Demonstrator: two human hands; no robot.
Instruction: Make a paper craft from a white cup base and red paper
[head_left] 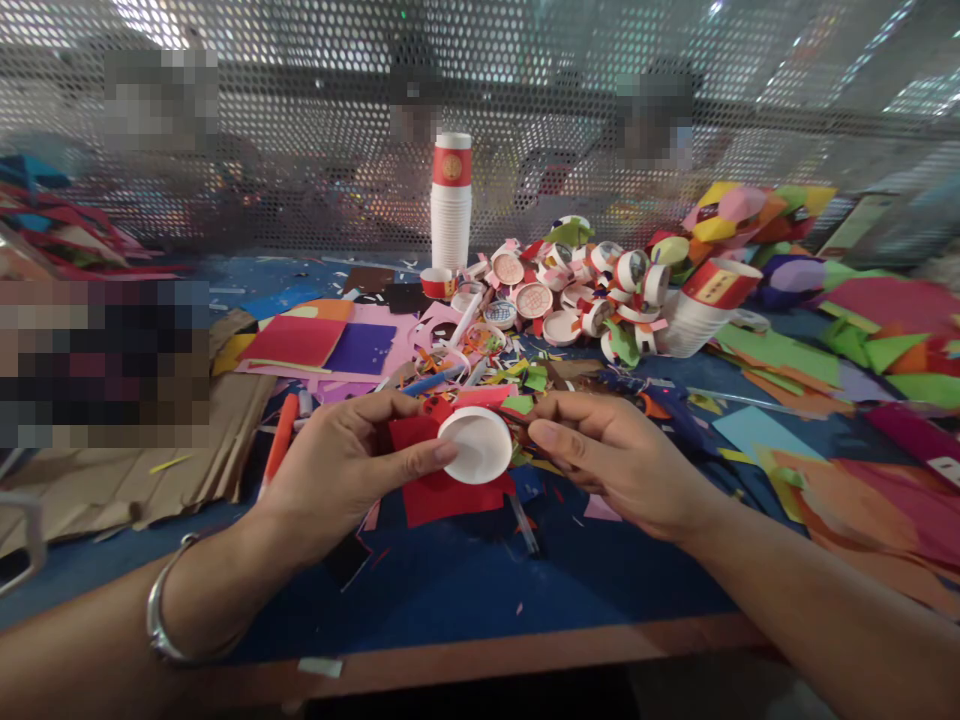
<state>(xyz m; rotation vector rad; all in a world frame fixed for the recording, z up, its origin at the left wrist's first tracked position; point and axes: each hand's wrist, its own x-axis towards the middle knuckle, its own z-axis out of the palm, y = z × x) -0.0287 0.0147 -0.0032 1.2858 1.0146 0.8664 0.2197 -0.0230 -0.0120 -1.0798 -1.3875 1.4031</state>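
Note:
A cut-down white paper cup (480, 445) faces me, its hollow side showing and red paper strips at its upper edge. My left hand (352, 460) grips it, thumb across the near rim, fingers behind. To its right, my right hand (615, 450) is closed in a pinch close to the cup's edge; something small and dark may be between the fingertips, but I cannot make it out. Beneath the cup lies a red paper sheet (450, 502). A clear pen-like tube (525, 525) rests on the blue table just below.
A tall paper cup stack (450, 215) stands at the back, with a pile of cut cup pieces (536, 300) beside it. Another cup stack (705, 305) leans at right. Coloured paper (780, 355), a blue glue gun (679, 425) and flattened cardboard (202, 475) surround the hands.

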